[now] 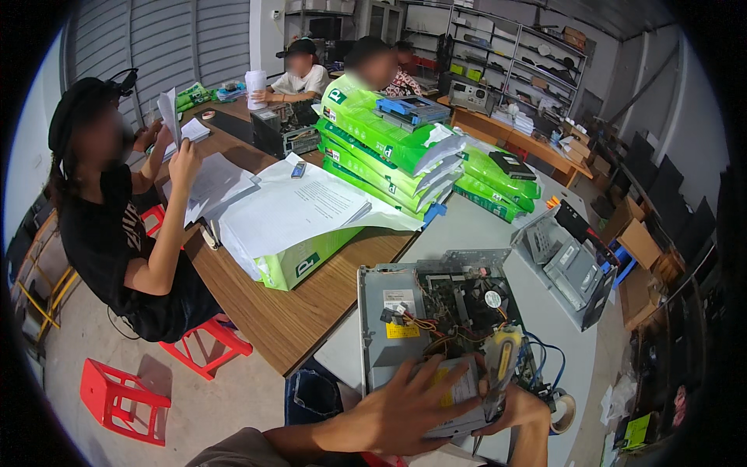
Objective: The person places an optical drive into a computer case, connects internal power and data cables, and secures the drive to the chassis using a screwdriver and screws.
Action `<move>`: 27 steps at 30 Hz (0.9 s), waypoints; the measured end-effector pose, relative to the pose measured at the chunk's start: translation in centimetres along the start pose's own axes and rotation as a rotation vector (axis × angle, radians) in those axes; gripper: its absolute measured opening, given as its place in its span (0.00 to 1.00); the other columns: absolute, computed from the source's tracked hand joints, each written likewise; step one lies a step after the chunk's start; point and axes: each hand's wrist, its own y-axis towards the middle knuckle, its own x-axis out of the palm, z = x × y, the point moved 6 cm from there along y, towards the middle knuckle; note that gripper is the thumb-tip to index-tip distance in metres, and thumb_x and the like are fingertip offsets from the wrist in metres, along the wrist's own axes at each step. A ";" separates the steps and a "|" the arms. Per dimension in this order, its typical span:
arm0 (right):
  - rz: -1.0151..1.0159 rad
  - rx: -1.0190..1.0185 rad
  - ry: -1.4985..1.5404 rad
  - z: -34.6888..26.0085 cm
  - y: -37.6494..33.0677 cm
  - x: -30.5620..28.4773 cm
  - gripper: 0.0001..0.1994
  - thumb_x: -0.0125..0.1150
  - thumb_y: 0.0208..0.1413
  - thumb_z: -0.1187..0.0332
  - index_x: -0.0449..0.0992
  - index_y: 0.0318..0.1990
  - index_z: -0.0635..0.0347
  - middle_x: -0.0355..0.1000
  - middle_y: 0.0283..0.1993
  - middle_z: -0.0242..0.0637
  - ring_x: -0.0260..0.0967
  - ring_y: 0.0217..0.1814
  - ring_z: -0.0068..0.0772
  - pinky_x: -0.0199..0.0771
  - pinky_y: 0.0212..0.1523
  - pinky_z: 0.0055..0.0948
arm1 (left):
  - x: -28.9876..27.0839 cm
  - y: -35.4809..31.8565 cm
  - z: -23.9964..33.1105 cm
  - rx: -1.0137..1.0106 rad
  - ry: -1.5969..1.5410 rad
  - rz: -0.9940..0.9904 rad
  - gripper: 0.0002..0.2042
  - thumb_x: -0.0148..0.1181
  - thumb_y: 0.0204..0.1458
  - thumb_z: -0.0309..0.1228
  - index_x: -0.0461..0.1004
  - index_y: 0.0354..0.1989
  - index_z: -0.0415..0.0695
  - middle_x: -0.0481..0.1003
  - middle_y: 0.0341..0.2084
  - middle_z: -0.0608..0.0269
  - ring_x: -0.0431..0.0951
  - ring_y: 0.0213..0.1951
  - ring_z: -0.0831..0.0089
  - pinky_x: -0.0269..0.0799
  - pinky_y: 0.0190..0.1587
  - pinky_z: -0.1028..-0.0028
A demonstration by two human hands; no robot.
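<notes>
An opened desktop computer case [373, 346] lies on the table in front of me, its wiring and circuit board exposed. My left hand [405, 405] spreads its fingers over a grey metal drive [465, 383] with a yellow label, gripping it tilted above the near part of the case. Close by on the right, my right hand [517, 409] is closed round a tool with a yellow-and-clear handle [506, 354], which points up. Some right fingers also lie along the drive's edge; their tips are partly hidden.
A detached metal panel with a drive [572, 268] lies at the right. Blue cable and a tape roll [562, 412] sit near my right wrist. Green paper packs [381, 148] are stacked beyond. A person [117, 194] holds papers at left; red stools [124, 401] stand on the floor.
</notes>
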 end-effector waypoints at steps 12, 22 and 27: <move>-0.072 0.056 -0.161 1.2 -0.4 -0.1 0.48 0.91 0.21 0.61 0.70 0.57 0.59 0.70 0.55 0.40 0.67 0.57 0.34 0.69 0.59 0.31 | 0.0 0.1 0.1 -0.019 -0.001 0.002 0.41 0.67 0.49 0.53 0.61 0.73 0.60 0.52 0.73 0.40 0.60 0.66 0.34 0.61 0.61 0.43; -0.051 0.124 -0.138 1.7 -0.5 -0.1 0.51 0.91 0.22 0.61 0.67 0.60 0.60 0.70 0.54 0.39 0.67 0.58 0.31 0.70 0.59 0.30 | -0.1 0.1 0.2 -0.026 -0.001 -0.006 0.40 0.67 0.49 0.53 0.62 0.73 0.62 0.52 0.73 0.41 0.60 0.67 0.35 0.60 0.62 0.43; -0.077 0.219 -0.012 2.2 -0.7 0.1 0.46 0.91 0.24 0.60 0.68 0.55 0.58 0.70 0.53 0.38 0.67 0.57 0.31 0.70 0.58 0.31 | -0.1 0.1 0.2 -0.027 -0.007 0.000 0.40 0.67 0.49 0.53 0.62 0.73 0.63 0.52 0.73 0.42 0.59 0.67 0.35 0.59 0.63 0.43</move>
